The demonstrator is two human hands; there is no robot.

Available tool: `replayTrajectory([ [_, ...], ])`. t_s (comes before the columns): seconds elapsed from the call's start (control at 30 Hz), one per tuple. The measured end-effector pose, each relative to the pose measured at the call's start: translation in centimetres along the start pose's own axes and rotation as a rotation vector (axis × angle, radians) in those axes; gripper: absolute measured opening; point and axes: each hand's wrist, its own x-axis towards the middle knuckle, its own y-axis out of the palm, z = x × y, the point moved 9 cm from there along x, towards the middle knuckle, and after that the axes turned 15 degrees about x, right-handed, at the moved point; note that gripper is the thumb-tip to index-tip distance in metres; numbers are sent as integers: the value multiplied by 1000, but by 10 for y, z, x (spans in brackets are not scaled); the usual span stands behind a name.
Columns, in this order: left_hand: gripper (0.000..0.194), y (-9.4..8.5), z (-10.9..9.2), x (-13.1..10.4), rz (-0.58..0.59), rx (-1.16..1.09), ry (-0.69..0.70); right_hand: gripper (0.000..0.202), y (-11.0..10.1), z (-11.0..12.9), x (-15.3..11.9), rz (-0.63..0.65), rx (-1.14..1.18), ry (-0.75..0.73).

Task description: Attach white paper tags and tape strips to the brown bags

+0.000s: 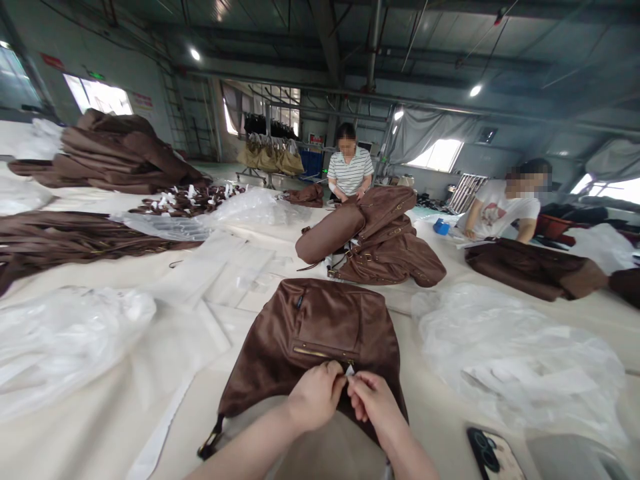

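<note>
A brown leather-look bag (pixel 330 320) lies flat in front of me, its gold zipper (pixel 320 352) running across the upper panel. Over the bag, just below the zipper's right end, my two hands meet. My right hand (pixel 370 400) is closed in a pinch at a small white piece of paper or tissue (pixel 350 371). Close beside it, my left hand (pixel 319 393) has its fingers curled and pressed together; what they grip is hidden. A dark strap end with a metal clip (pixel 213 437) hangs off the bag's lower left corner.
More brown bags (pixel 380 240) are piled just beyond. Clear plastic (pixel 520 360) lies to the right, near a phone (pixel 493 453). Stacked brown bags (pixel 110 153) and straps (pixel 185 200) stand at the left. Two people (pixel 350 167) work across the table (pixel 200 413).
</note>
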Motion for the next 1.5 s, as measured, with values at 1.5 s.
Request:
replayTrajectory([
  [1.5,35,-222,54,-88,-612,-220,-187,47,-18,4,1,-61,212,0],
])
